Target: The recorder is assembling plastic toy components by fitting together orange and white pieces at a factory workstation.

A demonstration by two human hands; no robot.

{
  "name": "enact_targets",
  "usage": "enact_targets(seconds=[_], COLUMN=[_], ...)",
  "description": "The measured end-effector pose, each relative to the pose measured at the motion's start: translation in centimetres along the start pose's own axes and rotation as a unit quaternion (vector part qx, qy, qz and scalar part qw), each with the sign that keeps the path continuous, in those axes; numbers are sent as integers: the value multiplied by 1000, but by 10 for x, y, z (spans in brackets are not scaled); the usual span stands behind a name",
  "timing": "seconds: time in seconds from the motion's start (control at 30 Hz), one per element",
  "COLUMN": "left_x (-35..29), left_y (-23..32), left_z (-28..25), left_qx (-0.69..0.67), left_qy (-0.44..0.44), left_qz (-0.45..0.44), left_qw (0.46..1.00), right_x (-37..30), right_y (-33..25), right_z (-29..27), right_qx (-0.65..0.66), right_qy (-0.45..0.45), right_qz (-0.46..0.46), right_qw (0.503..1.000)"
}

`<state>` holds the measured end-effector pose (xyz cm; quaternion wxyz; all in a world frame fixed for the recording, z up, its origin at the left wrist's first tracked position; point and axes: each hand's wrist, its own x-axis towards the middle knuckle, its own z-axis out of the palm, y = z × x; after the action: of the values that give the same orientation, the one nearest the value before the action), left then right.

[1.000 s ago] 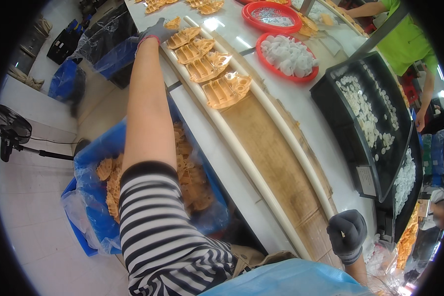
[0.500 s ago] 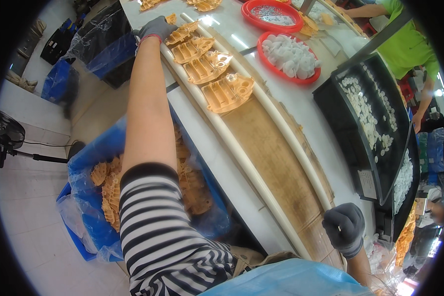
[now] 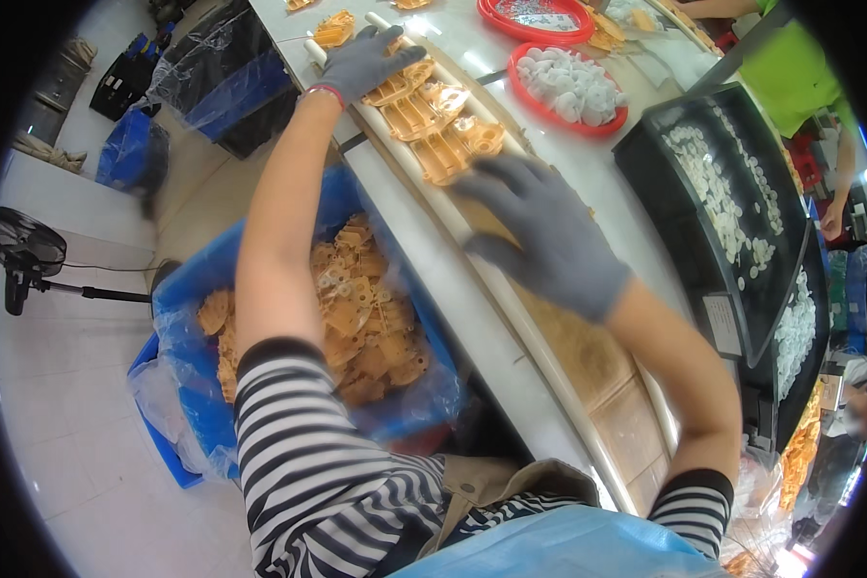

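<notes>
Both my hands wear grey gloves. My left hand (image 3: 364,65) lies with spread fingers over the far end of a row of orange moulded plastic parts, partly covering them. The row rests between two long cream rails (image 3: 511,332). Closest to me in that row is an orange plastic part (image 3: 448,154) with slots and a round opening. Just on the near side of it is my right hand (image 3: 539,226), slightly blurred, its fingers stretched toward the part; whether they touch it I cannot tell. Another orange plastic part (image 3: 334,29) lies beyond my left hand.
Below the table's left edge stands a blue bin (image 3: 178,332) lined with plastic, heaped with orange parts. To the right are a red basin (image 3: 520,82) of white pieces and a black tray (image 3: 665,226) of small white discs. A co-worker in a green shirt (image 3: 790,72) is at far right.
My right hand has come from the near right end of the rails, where it was closed, up to the orange parts and opened. My left hand has shifted right over the row.
</notes>
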<state>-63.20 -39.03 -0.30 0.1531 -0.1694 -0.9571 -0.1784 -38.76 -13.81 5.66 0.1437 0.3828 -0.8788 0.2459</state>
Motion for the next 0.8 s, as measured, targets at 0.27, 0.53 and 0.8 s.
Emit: enact_targets(seconds=[0.27, 0.53, 0.8], left_x=[-53, -165, -288], left_y=[59, 219, 369], left_z=[-5, -7, -1], left_qx=[10, 38, 19], left_qy=[-82, -89, -114], left_qz=[-37, 45, 153], left_qw=[996, 994, 981], right_x=[-3, -171, -348], right_y=[4, -61, -146], right_z=[47, -30, -105], right_qx=[-181, -161, -165], right_qy=[-89, -117, -110], right_qz=[68, 148, 205], right_qw=[977, 969, 958])
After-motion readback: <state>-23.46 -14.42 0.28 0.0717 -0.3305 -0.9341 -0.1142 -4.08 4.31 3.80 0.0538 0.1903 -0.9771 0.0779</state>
